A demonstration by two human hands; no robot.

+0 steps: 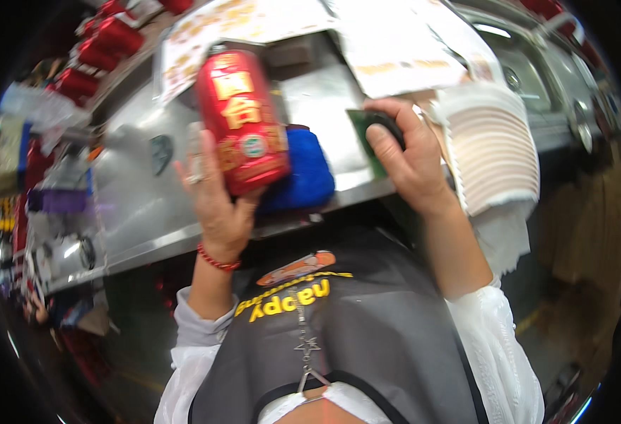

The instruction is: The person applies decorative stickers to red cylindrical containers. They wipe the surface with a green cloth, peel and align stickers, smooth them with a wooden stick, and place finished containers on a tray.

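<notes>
The container (245, 124) is gleaming red with gold lettering, the cloth (312, 168) is showing deep blue, the flat tool (365, 139) is looking green and black, and the apron (388, 318) is showing dark grey with yellow letters

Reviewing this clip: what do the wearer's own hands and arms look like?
Both hands are bare, with no gloves. The left hand has a red beaded-looking bracelet at the wrist and what seems to be a ring, though blurred. The right hand appears to have a silvery ring too. The left sleeve and right sleeve are white, leaving the forearms partly bare.
</notes>
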